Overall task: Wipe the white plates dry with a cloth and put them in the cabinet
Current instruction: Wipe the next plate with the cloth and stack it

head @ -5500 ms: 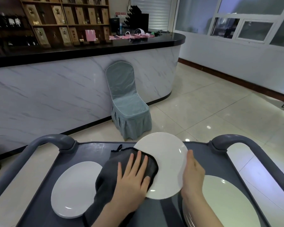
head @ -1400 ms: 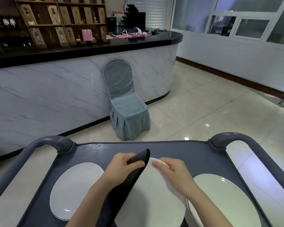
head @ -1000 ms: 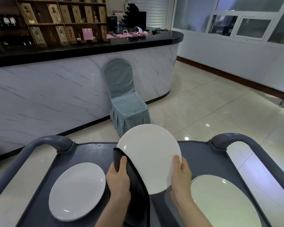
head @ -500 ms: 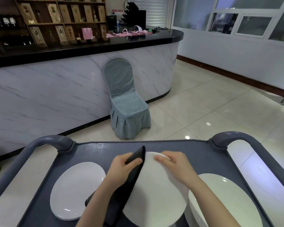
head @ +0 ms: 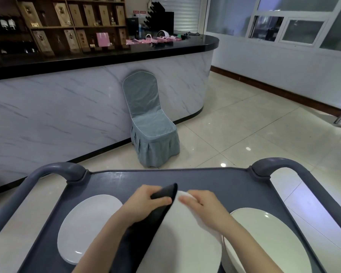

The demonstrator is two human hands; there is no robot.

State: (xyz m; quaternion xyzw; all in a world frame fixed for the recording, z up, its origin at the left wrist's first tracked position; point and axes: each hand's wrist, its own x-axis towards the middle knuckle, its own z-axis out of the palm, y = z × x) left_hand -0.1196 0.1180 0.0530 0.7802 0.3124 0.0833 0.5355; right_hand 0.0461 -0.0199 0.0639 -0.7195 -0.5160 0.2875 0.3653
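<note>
Left hand (head: 144, 201) pinches cloth (head: 154, 219) against the plate (head: 181, 243); right hand (head: 203, 205) grips its far rim, well short of the cart (head: 165, 170) wall

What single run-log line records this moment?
left grip: pinches dark cloth on white plate | right grip: holds its rim | cart: single plate left, plate stack right
</note>
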